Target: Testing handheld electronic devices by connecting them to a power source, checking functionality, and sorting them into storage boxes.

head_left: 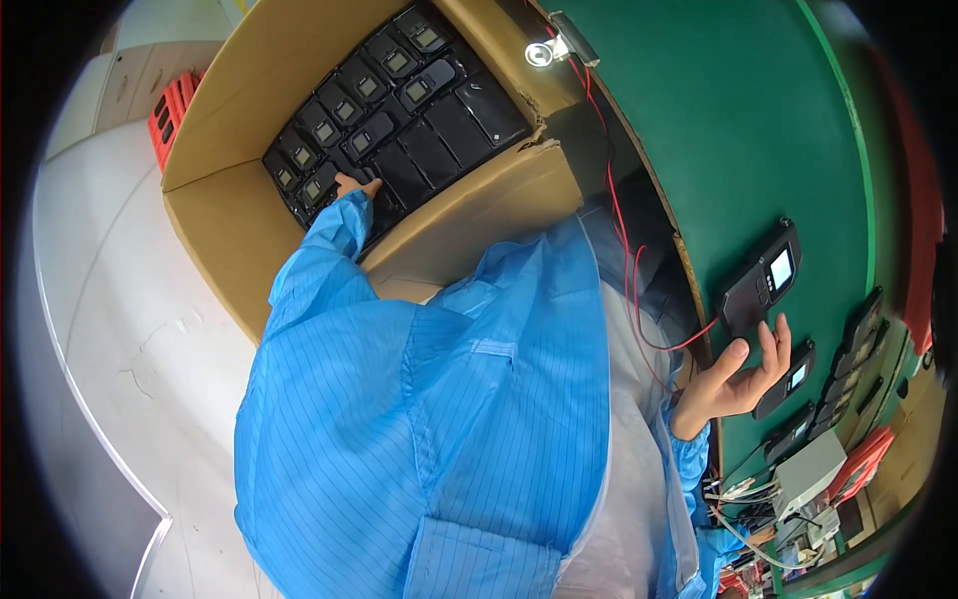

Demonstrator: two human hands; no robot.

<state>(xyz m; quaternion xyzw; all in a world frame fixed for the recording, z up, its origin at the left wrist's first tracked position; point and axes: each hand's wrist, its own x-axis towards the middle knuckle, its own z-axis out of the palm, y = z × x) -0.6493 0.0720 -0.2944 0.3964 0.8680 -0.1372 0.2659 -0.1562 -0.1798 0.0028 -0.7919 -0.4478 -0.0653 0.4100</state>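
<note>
Inside the cardboard box lies a black tray with rows of pockets, several of them filled with black handheld devices that have small grey screens. My left hand reaches down into the tray, thumb and fingers around the edges of one dark handheld device, mostly hidden beneath the hand. Over the edge of the green bench, my right hand has its fingers apart and holds nothing. Its fingertips are close to the lower end of a black handheld device with a lit screen; a red cable runs to that device.
A second lit device and a stack of black devices lie further along the green bench. A white box with cables stands near them. A small lamp sits at the bench edge. Red crates stand beyond the box.
</note>
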